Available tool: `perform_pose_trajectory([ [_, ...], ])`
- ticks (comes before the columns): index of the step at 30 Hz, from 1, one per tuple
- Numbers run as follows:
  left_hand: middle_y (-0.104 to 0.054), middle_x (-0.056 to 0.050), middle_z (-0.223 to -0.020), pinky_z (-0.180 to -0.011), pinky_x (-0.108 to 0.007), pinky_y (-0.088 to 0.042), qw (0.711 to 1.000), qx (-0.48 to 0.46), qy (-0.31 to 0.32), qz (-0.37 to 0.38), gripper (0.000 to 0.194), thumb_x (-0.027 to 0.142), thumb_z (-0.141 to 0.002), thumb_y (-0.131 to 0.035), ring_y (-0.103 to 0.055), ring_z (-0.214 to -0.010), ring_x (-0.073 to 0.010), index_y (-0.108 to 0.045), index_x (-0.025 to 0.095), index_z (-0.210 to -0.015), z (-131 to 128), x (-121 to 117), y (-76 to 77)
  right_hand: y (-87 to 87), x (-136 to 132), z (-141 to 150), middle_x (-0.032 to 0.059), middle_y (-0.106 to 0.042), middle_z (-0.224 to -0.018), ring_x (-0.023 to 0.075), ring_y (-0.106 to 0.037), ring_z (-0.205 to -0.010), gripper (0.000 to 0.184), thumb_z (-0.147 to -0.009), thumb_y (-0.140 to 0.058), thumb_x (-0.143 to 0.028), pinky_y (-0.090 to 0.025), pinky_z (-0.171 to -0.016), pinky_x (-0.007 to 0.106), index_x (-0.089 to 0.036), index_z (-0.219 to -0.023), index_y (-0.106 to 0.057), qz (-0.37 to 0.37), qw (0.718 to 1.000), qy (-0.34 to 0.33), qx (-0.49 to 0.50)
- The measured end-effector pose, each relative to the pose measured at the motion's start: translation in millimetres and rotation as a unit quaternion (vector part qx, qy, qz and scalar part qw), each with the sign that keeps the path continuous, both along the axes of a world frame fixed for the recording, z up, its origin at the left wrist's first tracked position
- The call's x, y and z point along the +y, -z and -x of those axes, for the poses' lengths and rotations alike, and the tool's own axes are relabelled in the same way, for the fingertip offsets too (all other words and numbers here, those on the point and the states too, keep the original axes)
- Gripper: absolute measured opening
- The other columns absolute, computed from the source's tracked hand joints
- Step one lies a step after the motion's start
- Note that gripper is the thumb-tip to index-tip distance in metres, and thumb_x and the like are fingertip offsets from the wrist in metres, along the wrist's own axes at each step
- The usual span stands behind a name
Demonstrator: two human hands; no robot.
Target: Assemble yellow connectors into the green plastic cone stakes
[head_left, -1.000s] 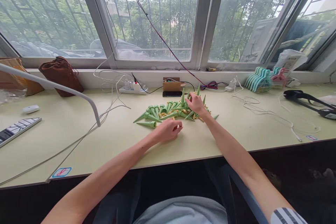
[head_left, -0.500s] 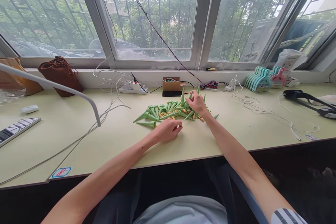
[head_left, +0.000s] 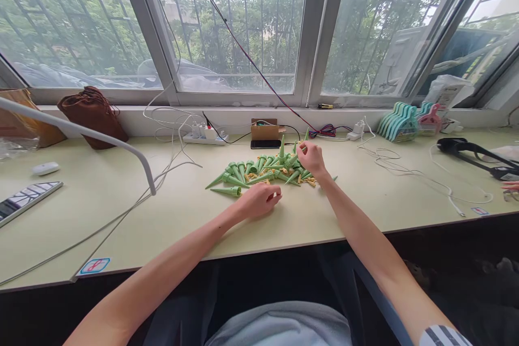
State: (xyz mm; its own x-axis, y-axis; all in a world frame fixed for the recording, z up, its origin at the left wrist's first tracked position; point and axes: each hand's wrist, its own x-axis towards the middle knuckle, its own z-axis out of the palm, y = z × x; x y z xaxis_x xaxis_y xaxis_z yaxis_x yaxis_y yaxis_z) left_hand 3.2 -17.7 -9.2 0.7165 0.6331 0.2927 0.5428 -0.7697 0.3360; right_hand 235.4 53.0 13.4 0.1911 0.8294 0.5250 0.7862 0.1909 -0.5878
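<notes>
Over green spikes (head_left: 264,177) bends the right hand (head_left: 311,157); the left hand (head_left: 260,200) lies curled nearby; both grips unclear.

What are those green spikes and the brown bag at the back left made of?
Green spikes: probably moulded plastic with a satin finish, judging by their even colour and repeated shape.

Brown bag: perhaps leather or imitation leather, softly shiny, with a creased, gathered top.

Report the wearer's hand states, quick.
Left hand: curled, can't tell if holding anything.
Right hand: bent at the pile of green tapered plastic spikes; grip can't be told.
</notes>
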Motion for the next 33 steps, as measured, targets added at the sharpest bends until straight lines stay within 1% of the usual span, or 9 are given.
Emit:
perform_pose_trajectory([
  [3,-0.060,0.000,-0.061,-0.061,-0.025,-0.035,1.000,-0.001,0.003,-0.003,0.018,0.022,-0.092,-0.052,-0.051,-0.059,-0.0134,-0.068,0.019,-0.083,0,1,0.6,-0.5,0,-1,0.0024,-0.065,-0.067,0.0171,-0.059,-0.065,0.018,-0.090,-0.049,-0.030,-0.043,-0.072,0.027,-0.019,-0.084,-0.062,0.004,1.000,0.008,0.006],
  [6,-0.060,0.000,-0.061,-0.061,-0.025,-0.035,1.000,-0.003,0.006,-0.004,0.019,0.023,-0.092,-0.052,-0.051,-0.058,-0.0133,-0.068,0.019,-0.084,1,1,0.6,-1.8,-3,-2,0.0028,-0.065,-0.067,0.0173,-0.060,-0.066,0.017,-0.091,-0.050,-0.030,-0.044,-0.073,0.027,-0.019,-0.085,-0.061,0.031,0.999,0.022,0.007],
  [13,-0.060,0.000,-0.062,-0.061,-0.025,-0.036,1.000,0.001,0.003,-0.004,0.020,0.023,-0.092,-0.052,-0.051,-0.059,-0.0134,-0.069,0.019,-0.084,0,0,0.2,-5.9,-10,-4,0.0075,-0.071,-0.085,0.0211,-0.064,-0.081,0.017,-0.092,-0.055,-0.037,-0.045,-0.071,0.028,-0.021,-0.093,-0.062,0.107,0.991,0.079,-0.012],
  [19,-0.061,0.000,-0.062,-0.061,-0.025,-0.036,1.000,-0.003,0.008,-0.002,0.020,0.024,-0.093,-0.051,-0.052,-0.059,-0.0134,-0.068,0.019,-0.084,1,2,3.1,-8.1,-15,-5,0.0100,-0.071,-0.090,0.0207,-0.066,-0.079,0.021,-0.093,-0.054,-0.038,-0.047,-0.069,0.029,-0.020,-0.093,-0.062,0.169,0.980,0.100,-0.012],
  [23,-0.061,0.000,-0.062,-0.061,-0.025,-0.036,1.000,-0.004,0.010,-0.002,0.020,0.025,-0.093,-0.051,-0.052,-0.059,-0.0133,-0.068,0.020,-0.084,1,3,3.4,-8.2,-16,-7,0.0097,-0.071,-0.089,0.0203,-0.067,-0.078,0.021,-0.093,-0.054,-0.038,-0.048,-0.070,0.029,-0.019,-0.092,-0.063,0.177,0.978,0.108,-0.020],
  [29,-0.061,0.000,-0.063,-0.061,-0.025,-0.036,1.000,0.001,0.006,-0.001,0.020,0.025,-0.093,-0.051,-0.052,-0.059,-0.0135,-0.068,0.020,-0.084,1,3,2.9,-6.3,-14,-7,0.0100,-0.071,-0.088,0.0204,-0.068,-0.081,0.023,-0.092,-0.056,-0.040,-0.049,-0.072,0.029,-0.019,-0.094,-0.065,0.201,0.975,0.088,-0.027],
  [31,-0.060,0.000,-0.062,-0.061,-0.026,-0.036,1.000,0.002,0.005,-0.002,0.020,0.026,-0.093,-0.051,-0.052,-0.060,-0.0136,-0.068,0.020,-0.084,2,3,3.2,-6.7,-15,-7,0.0100,-0.071,-0.088,0.0207,-0.068,-0.082,0.024,-0.092,-0.056,-0.041,-0.049,-0.071,0.029,-0.019,-0.095,-0.065,0.194,0.977,0.086,-0.025],
  [33,-0.060,0.000,-0.062,-0.061,-0.026,-0.036,1.000,0.001,0.005,-0.003,0.020,0.026,-0.093,-0.051,-0.052,-0.060,-0.0138,-0.068,0.020,-0.084,2,3,3.6,-9.4,-16,-9,0.0096,-0.072,-0.089,0.0212,-0.068,-0.084,0.024,-0.091,-0.057,-0.041,-0.049,-0.071,0.028,-0.020,-0.099,-0.065,0.169,0.981,0.094,-0.024],
])
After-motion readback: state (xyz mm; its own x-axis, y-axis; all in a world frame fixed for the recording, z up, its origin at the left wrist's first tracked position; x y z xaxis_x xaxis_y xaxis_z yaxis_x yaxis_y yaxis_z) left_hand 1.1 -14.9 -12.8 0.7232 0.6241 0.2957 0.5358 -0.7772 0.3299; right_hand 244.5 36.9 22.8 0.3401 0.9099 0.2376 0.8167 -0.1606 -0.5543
